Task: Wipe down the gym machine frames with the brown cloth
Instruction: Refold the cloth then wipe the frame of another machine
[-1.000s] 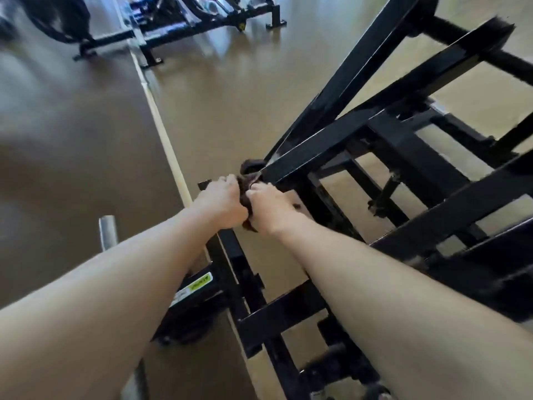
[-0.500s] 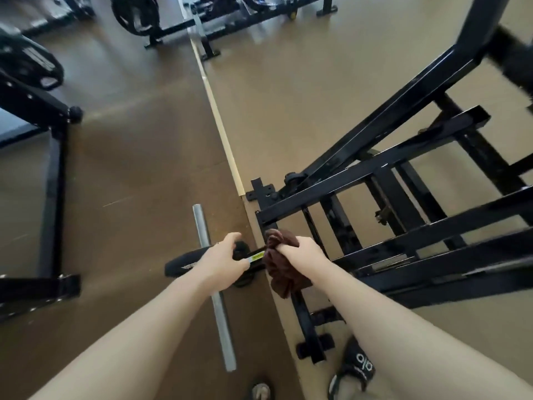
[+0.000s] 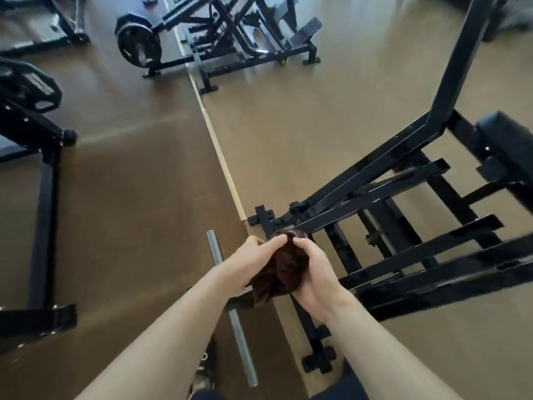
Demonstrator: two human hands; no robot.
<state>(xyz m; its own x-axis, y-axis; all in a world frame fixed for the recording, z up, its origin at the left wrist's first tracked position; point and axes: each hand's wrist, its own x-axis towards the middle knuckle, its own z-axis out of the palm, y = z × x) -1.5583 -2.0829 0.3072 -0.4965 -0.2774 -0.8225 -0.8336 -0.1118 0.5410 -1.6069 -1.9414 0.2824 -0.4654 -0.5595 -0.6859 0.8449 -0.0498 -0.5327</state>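
A: Where's our cloth [image 3: 284, 271]?
B: Bunched between our hands; left hand [image 3: 248, 262] pinches its top, right hand [image 3: 313, 271] grips its side.
A: The frame [image 3: 383, 194]?
B: Just beyond, untouched. Cloth hides our right palm; a bar [image 3: 232, 310] passes beneath.

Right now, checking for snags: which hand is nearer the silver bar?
Left. The left hand sits just over the silver bar; the right hand is farther right, across the brown cloth.
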